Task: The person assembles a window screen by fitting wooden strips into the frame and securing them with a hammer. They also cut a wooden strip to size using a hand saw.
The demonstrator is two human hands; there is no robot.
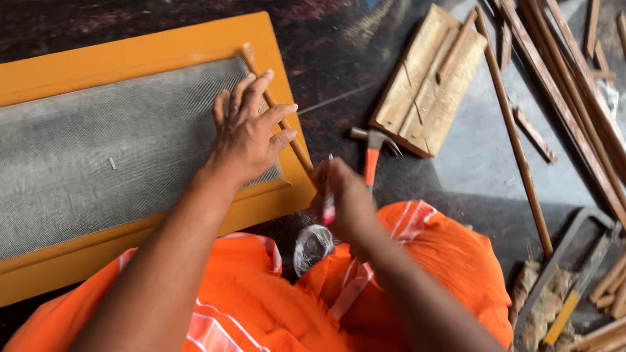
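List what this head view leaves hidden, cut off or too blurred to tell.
- Orange frame: left end cut by the picture's edge.
- Wooden strip: middle hidden under the left hand.
- Pen-like thing in the right hand: blurred, kind unclear.
- Hacksaw: lower end cut by the bottom edge.

A hammer (372,156) with an orange handle and a steel claw head lies on the dark floor (339,58), just past the fingertips of the nearer hand. Beyond it, further out from the fingers, rests a pale wooden block (427,81) made of joined boards, with a short stick on top. A long thin batten (515,137) runs down beside it, and a bundle of wooden strips (574,91) lies well off to that side. Near the lower corner sits a hacksaw (577,280) with a yellow handle, on a crumpled rag (541,306). A clear plastic bag (312,248) lies beneath the fingers, against orange cloth (261,306).
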